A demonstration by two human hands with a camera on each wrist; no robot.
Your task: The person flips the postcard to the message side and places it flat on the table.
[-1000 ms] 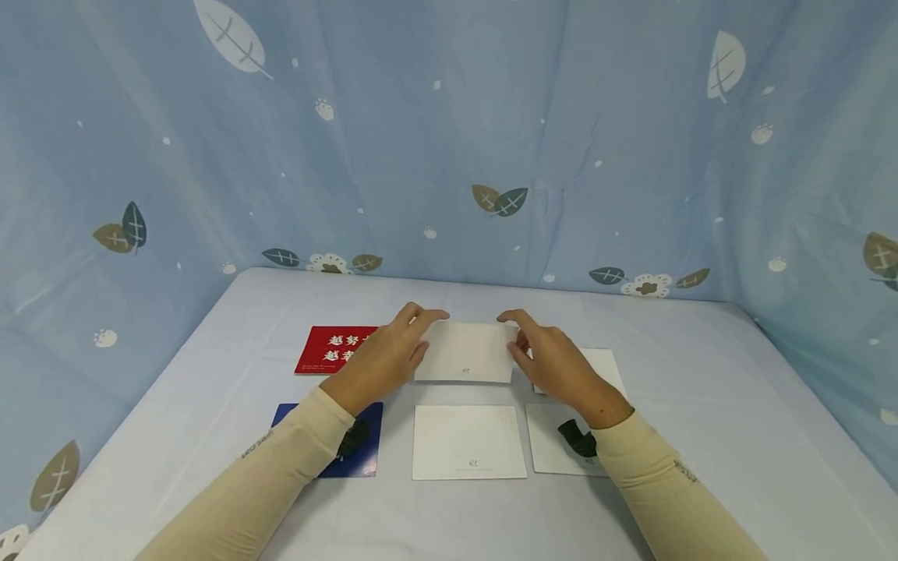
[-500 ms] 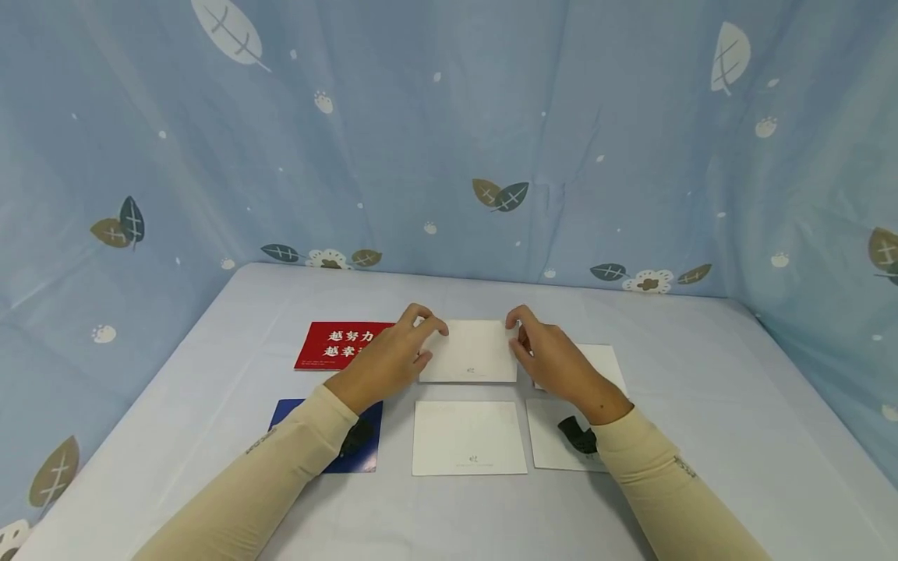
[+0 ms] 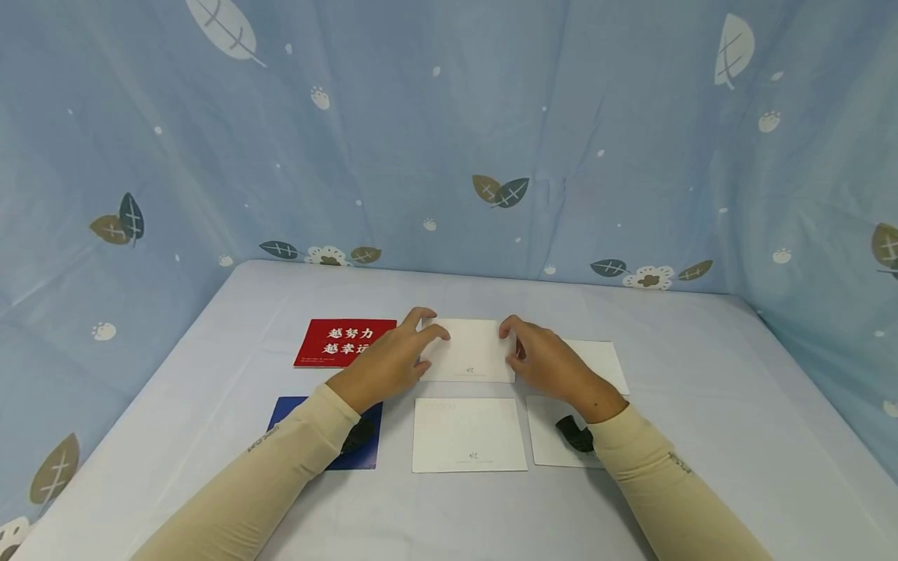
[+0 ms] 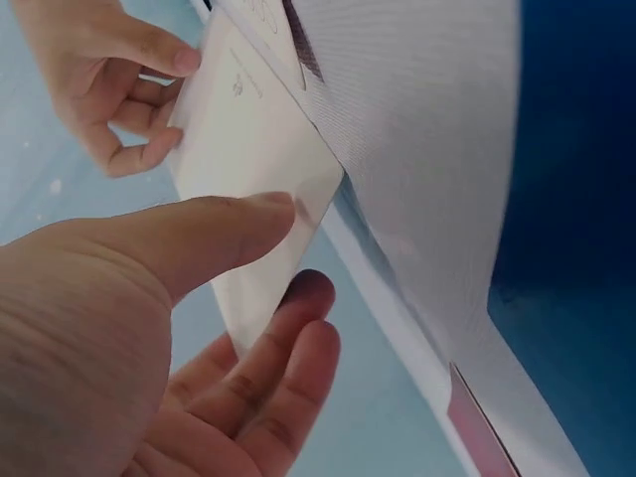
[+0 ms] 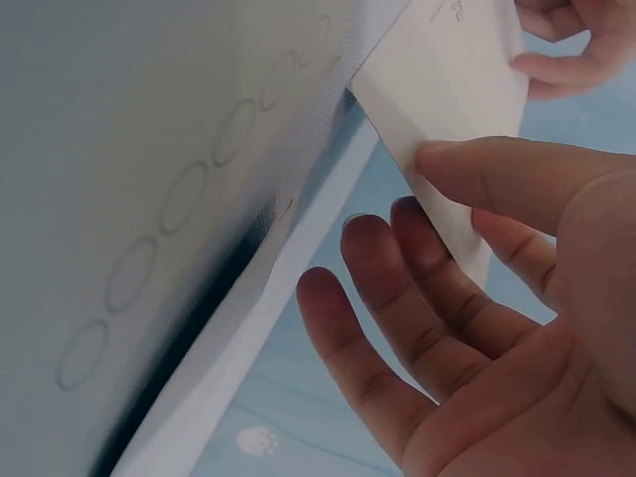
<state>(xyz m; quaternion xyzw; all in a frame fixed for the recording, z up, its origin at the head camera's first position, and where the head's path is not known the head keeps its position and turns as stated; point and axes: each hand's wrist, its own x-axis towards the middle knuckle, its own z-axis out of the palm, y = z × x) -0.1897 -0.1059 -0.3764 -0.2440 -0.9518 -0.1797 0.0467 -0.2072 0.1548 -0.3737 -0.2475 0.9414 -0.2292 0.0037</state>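
Observation:
A white postcard with a small grey mark near its lower edge is at the back middle of the white table. My left hand pinches its left side, the thumb on the face and fingers behind, as the left wrist view shows. On the right side my right hand grips the edge between thumb and fingers. In the right wrist view the postcard looks tilted. Nearer to me lies another white postcard, with faint ovals printed at its upper left.
To the left lie a red card with white characters and a blue card, partly under my sleeve. At right are a white card and another with a black shape, both partly covered. A blue leaf-print curtain hangs behind the table.
The held postcard has shifted slightly right. My right fingers have moved in closer on its right edge. More of the red card shows beside my left hand. The head view has tilted slightly down.

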